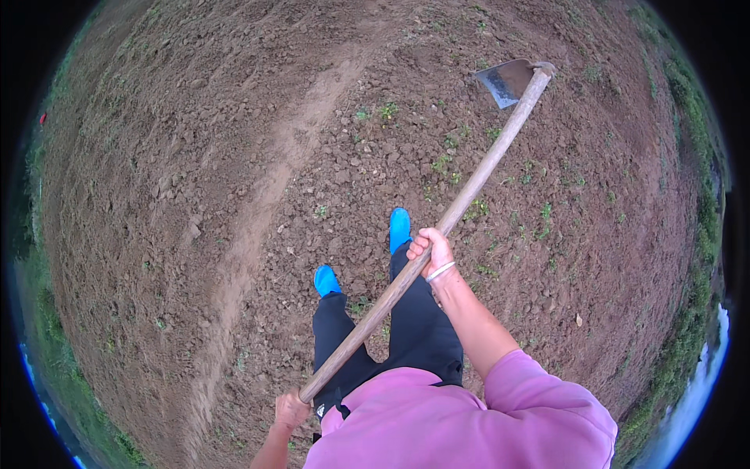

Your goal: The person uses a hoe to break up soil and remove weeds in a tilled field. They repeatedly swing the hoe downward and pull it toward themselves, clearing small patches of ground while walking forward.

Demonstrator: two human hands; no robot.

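A hoe with a long wooden handle [375,313] slants across my body from lower left to upper right. Its metal blade [506,81] is at the far right end, over the soil; whether it touches the ground I cannot tell. My right hand [433,250], with a pale bracelet at the wrist, is wrapped round the middle of the handle. Down by my left hip, my left hand [292,409] is closed on the handle's butt end.
Loose brown clods [351,168] cover the ground, dotted with small green weeds [544,219]. A smoother, paler strip of earth [254,227] runs along my left. My blue shoes [326,280] stand on the soil. Grass [687,344] borders the field at the right edge.
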